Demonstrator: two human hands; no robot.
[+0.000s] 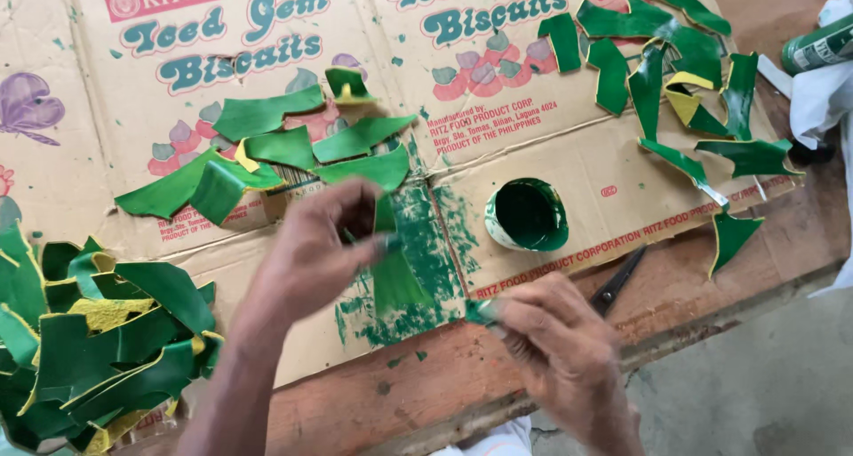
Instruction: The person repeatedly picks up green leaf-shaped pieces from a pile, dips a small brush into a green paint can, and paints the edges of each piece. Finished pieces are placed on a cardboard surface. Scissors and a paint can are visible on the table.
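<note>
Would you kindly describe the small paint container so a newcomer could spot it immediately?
Start at the flattened cardboard box covering the wooden table. Near its front edge, right of the green paint smear, sits the round cup. Unlike the flat green pieces around it, it is circular and hollow.

The left hand [311,252] pinches a green painted piece [394,274] over the flattened cardboard box [551,136]. Just right of this piece, the right hand [555,349] holds a small brush [482,311]. Beyond the brush stands a paint cup [526,214]; scissors [617,283] lie beside it.
</note>
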